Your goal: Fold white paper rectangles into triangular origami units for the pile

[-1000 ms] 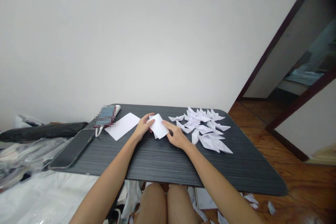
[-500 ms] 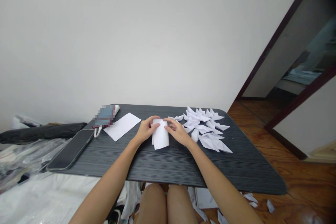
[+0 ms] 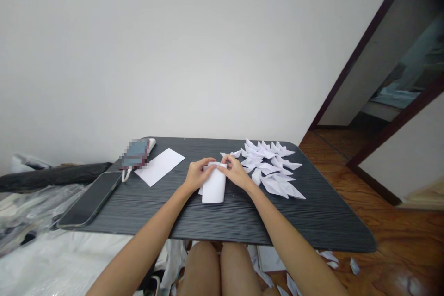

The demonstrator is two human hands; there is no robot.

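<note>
The left hand (image 3: 197, 175) and right hand (image 3: 236, 171) pinch the folded paper (image 3: 213, 187) along its far edge, seemingly to control a crease, above the table (image 3: 298, 224) between flat paper (image 3: 160, 166) and folded paper shapes (image 3: 277, 184), perhaps separated for easy reach.

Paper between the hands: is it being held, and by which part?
Yes, the left hand and the right hand both hold the paper at its far edge.

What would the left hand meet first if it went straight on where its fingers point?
Beyond the bent white paper it pinches, the left hand would probably meet the right hand, though depth is unclear.
</note>
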